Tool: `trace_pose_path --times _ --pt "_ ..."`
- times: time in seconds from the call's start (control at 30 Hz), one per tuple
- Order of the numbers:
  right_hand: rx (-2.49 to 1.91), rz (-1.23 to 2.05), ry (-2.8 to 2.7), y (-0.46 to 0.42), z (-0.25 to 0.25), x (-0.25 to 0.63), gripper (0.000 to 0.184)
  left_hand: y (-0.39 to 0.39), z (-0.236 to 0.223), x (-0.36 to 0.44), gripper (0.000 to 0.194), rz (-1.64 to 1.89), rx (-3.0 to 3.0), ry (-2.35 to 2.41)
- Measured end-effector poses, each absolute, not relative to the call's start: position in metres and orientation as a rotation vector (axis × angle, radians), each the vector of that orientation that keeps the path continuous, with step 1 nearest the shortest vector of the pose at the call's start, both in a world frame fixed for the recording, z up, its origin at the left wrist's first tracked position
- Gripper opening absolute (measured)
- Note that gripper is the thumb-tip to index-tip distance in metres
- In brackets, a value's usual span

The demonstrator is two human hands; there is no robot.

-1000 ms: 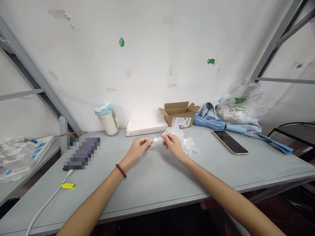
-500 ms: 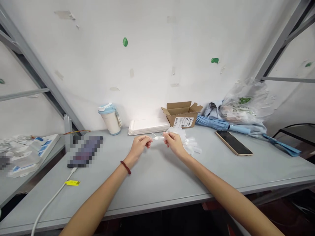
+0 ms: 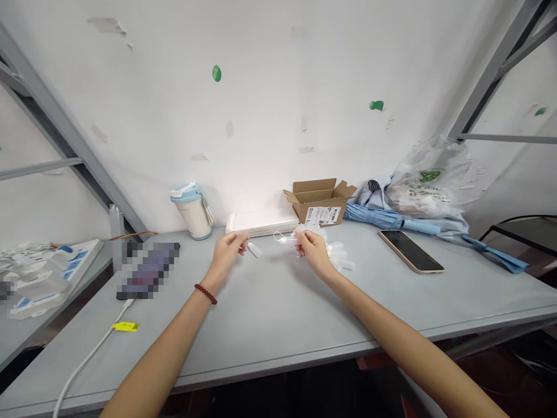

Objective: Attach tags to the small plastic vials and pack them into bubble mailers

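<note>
My left hand (image 3: 230, 252) is closed in a pinch at the middle of the grey table. From its fingertips a small translucent white tube-like piece (image 3: 254, 249) seems to hang, slightly tilted. My right hand (image 3: 313, 251) is pinched on a small white piece with a thin loop (image 3: 282, 238), its loop pointing left. The two hands are apart. Beside and behind my right hand lies a pile of translucent white plastic pieces (image 3: 337, 252), partly hidden by that hand.
Behind the hands are a stack of white trays (image 3: 261, 222) and an open cardboard box (image 3: 319, 209). A cup (image 3: 192, 212) and a blurred-out device on a cable (image 3: 148, 270) are left. A phone (image 3: 411, 251), blue umbrella (image 3: 387, 217) and plastic bag (image 3: 429, 180) are right.
My left hand has moved left, away from my right hand, and a tube-like piece now shows at its fingertips. The right hand stays nearly in place with the looped piece.
</note>
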State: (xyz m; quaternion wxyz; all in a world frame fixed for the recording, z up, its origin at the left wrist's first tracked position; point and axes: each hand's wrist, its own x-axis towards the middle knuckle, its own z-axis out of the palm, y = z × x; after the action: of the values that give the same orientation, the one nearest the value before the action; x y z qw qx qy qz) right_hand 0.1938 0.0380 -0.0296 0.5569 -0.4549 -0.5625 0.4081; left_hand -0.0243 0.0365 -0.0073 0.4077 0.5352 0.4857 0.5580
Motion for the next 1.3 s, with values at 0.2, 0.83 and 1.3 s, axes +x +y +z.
trace_pose_path --times 0.2,0.83,1.3 --pt "-1.103 0.957 -1.526 0.033 -0.031 0.185 0.038 0.028 -0.017 0.001 0.034 0.991 1.727 1.187" --pt "-1.22 -0.078 -1.905 0.068 -0.034 0.234 0.016 0.058 -0.031 -0.057 0.039 0.786 1.649 1.761" --pt "-1.516 -0.376 -2.356 0.07 -0.036 0.228 0.033 0.049 -0.036 -0.035 0.022 0.887 2.334 1.802"
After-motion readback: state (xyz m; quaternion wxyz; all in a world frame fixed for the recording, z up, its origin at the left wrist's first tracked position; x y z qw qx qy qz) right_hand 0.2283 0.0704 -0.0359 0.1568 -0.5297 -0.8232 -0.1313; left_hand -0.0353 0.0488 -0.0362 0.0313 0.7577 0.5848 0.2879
